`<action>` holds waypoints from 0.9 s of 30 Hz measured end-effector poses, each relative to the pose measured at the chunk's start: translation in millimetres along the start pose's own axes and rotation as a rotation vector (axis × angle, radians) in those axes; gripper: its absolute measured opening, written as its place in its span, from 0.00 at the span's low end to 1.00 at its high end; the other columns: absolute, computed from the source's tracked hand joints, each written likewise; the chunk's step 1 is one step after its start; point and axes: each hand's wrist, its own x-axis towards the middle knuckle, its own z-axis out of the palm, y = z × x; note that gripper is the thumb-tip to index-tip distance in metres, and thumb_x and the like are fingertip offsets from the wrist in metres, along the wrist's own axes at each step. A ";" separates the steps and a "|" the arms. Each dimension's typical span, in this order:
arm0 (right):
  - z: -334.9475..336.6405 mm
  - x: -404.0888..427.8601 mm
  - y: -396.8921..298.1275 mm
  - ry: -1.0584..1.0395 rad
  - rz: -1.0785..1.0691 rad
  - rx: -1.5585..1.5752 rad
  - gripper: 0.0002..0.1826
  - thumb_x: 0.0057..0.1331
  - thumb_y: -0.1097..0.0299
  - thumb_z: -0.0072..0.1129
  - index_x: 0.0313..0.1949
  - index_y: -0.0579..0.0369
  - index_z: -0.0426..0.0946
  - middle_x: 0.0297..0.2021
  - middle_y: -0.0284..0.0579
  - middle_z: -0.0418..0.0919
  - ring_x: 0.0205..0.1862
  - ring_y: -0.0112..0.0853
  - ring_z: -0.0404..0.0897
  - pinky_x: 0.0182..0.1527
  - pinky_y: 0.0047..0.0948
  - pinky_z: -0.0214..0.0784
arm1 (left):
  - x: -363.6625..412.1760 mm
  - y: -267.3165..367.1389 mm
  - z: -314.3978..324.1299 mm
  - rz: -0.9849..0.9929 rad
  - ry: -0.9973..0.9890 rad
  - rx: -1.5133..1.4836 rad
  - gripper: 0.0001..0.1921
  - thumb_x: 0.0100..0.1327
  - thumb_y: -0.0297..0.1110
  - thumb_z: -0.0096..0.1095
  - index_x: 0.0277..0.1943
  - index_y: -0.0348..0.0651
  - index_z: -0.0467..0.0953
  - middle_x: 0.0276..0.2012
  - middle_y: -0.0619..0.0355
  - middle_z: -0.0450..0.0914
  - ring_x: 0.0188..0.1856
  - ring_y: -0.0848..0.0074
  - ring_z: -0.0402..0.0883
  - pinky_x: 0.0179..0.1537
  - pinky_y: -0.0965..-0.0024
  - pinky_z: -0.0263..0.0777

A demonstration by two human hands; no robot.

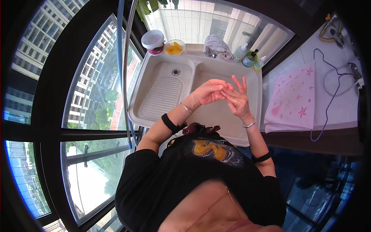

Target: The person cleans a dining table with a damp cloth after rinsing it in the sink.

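Both hands are raised over the right basin of a pale double laundry sink [256, 97], touching each other. My left hand [213, 91] has its fingers bent and close together, with their tips against the fingers of my right hand [239, 100]. On the right hand, two fingers point upward and apart while others reach across to the left hand. I see no object in either hand; the space between the touching fingertips is partly hidden. Each wrist wears a silver bangle. The left basin has a ribbed washboard [162, 94] and a drain [176, 72].
Along the sink's back ledge stand a white tub [152, 40], a clear bowl with yellow pieces [174, 47], a bunched cloth [216, 47] and pump bottles [249, 58]. A pink towel [292, 98] and wire hanger [337, 87] lie on the right counter. Poles [126, 72] rise left.
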 end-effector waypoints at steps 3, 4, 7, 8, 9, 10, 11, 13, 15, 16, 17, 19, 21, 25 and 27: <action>-0.2 -1.2 0.4 0.002 0.016 0.017 0.23 0.40 0.81 0.49 0.39 0.49 0.78 0.44 0.32 0.75 0.59 0.43 0.59 0.63 0.48 0.27 | -1.9 0.8 8.4 0.024 -0.014 0.004 0.13 0.59 0.32 0.52 0.46 0.38 0.72 0.50 0.48 0.69 0.48 0.69 0.72 0.48 0.67 0.69; -0.3 -2.4 1.5 0.003 0.018 0.016 0.23 0.40 0.81 0.49 0.39 0.49 0.78 0.44 0.32 0.75 0.59 0.43 0.59 0.63 0.48 0.27 | -2.1 2.1 16.5 0.022 0.064 0.012 0.13 0.60 0.31 0.51 0.46 0.37 0.71 0.49 0.47 0.70 0.48 0.69 0.73 0.47 0.68 0.70; -0.4 -4.0 3.0 -0.001 0.044 0.043 0.23 0.41 0.81 0.49 0.39 0.50 0.78 0.44 0.31 0.75 0.59 0.42 0.58 0.63 0.47 0.27 | -2.6 2.7 18.0 0.026 0.139 0.042 0.13 0.60 0.29 0.50 0.47 0.36 0.71 0.49 0.47 0.70 0.48 0.68 0.73 0.46 0.69 0.72; -1.1 -3.5 2.6 -0.007 0.046 0.046 0.22 0.41 0.81 0.49 0.39 0.49 0.78 0.44 0.32 0.75 0.59 0.42 0.58 0.63 0.46 0.27 | -2.7 2.9 17.0 0.031 0.135 0.061 0.13 0.60 0.29 0.50 0.48 0.36 0.71 0.50 0.47 0.69 0.48 0.68 0.73 0.46 0.69 0.72; -1.5 -3.4 2.6 -0.014 0.050 0.049 0.22 0.41 0.81 0.50 0.39 0.49 0.78 0.44 0.32 0.75 0.59 0.42 0.58 0.63 0.46 0.27 | -2.4 4.4 18.3 0.030 0.136 0.061 0.13 0.60 0.29 0.50 0.48 0.36 0.71 0.50 0.47 0.69 0.48 0.68 0.73 0.46 0.69 0.72; -1.8 -3.7 2.7 -0.014 0.052 0.050 0.22 0.41 0.81 0.50 0.39 0.49 0.78 0.44 0.32 0.75 0.59 0.42 0.58 0.63 0.46 0.27 | -1.9 6.5 20.5 0.040 0.135 0.114 0.13 0.60 0.29 0.50 0.47 0.36 0.71 0.49 0.45 0.70 0.46 0.67 0.74 0.44 0.71 0.73; -2.1 -4.1 2.9 -0.015 0.057 0.064 0.22 0.41 0.81 0.50 0.39 0.49 0.78 0.44 0.32 0.75 0.59 0.42 0.58 0.63 0.46 0.27 | -1.1 7.9 21.6 0.049 0.133 0.166 0.13 0.59 0.29 0.50 0.47 0.36 0.71 0.48 0.43 0.70 0.45 0.67 0.75 0.43 0.72 0.74; -2.1 -4.9 2.9 -0.017 0.062 0.079 0.22 0.41 0.81 0.50 0.39 0.49 0.78 0.44 0.33 0.75 0.59 0.42 0.58 0.63 0.45 0.27 | 0.1 9.8 20.4 0.050 0.117 0.188 0.13 0.59 0.28 0.50 0.46 0.36 0.72 0.47 0.43 0.71 0.44 0.67 0.75 0.42 0.72 0.74; -1.8 -5.5 3.4 -0.018 0.079 0.095 0.22 0.41 0.81 0.50 0.39 0.49 0.78 0.44 0.34 0.75 0.59 0.42 0.58 0.63 0.45 0.27 | 1.2 10.1 18.5 0.051 0.100 0.210 0.12 0.59 0.27 0.50 0.45 0.35 0.72 0.46 0.42 0.71 0.44 0.67 0.76 0.41 0.72 0.75; -1.6 -5.4 3.0 -0.018 0.079 0.096 0.22 0.41 0.81 0.50 0.39 0.49 0.78 0.44 0.34 0.75 0.59 0.42 0.58 0.63 0.45 0.27 | 1.8 8.8 16.4 0.057 0.099 0.189 0.11 0.59 0.27 0.51 0.44 0.35 0.72 0.45 0.42 0.72 0.44 0.67 0.76 0.41 0.72 0.75; -1.3 -5.1 2.3 -0.012 0.078 0.099 0.23 0.42 0.81 0.50 0.39 0.49 0.77 0.44 0.35 0.75 0.59 0.42 0.58 0.63 0.45 0.27 | 2.0 7.6 15.0 0.063 0.098 0.167 0.10 0.59 0.27 0.51 0.43 0.35 0.73 0.45 0.42 0.72 0.44 0.67 0.76 0.41 0.72 0.75; -0.7 -5.3 2.0 -0.005 0.079 0.102 0.23 0.42 0.81 0.50 0.39 0.49 0.77 0.44 0.35 0.75 0.59 0.42 0.58 0.63 0.44 0.27 | 1.7 6.0 14.4 0.061 0.114 0.144 0.10 0.59 0.27 0.52 0.42 0.35 0.73 0.45 0.42 0.72 0.44 0.67 0.76 0.40 0.72 0.75; 0.3 -6.5 2.1 -0.011 0.062 0.101 0.22 0.43 0.82 0.50 0.40 0.50 0.77 0.44 0.35 0.75 0.59 0.43 0.58 0.63 0.44 0.27 | 1.3 3.9 12.7 0.060 0.129 0.121 0.09 0.59 0.28 0.52 0.41 0.35 0.74 0.45 0.43 0.72 0.44 0.67 0.76 0.40 0.73 0.75; 4.3 -9.7 2.3 0.003 0.108 0.121 0.22 0.44 0.82 0.49 0.41 0.51 0.76 0.46 0.36 0.73 0.60 0.43 0.57 0.63 0.45 0.29 | 4.4 -4.1 15.5 0.092 0.214 0.135 0.11 0.61 0.33 0.49 0.42 0.37 0.73 0.41 0.48 0.75 0.40 0.72 0.77 0.39 0.75 0.74; 7.1 -7.6 -0.5 -0.029 0.126 -0.025 0.21 0.46 0.81 0.49 0.42 0.55 0.75 0.50 0.42 0.70 0.60 0.43 0.56 0.63 0.45 0.35 | 9.0 -9.5 13.8 0.118 0.301 0.128 0.12 0.62 0.35 0.48 0.42 0.37 0.72 0.39 0.50 0.76 0.38 0.74 0.77 0.38 0.76 0.73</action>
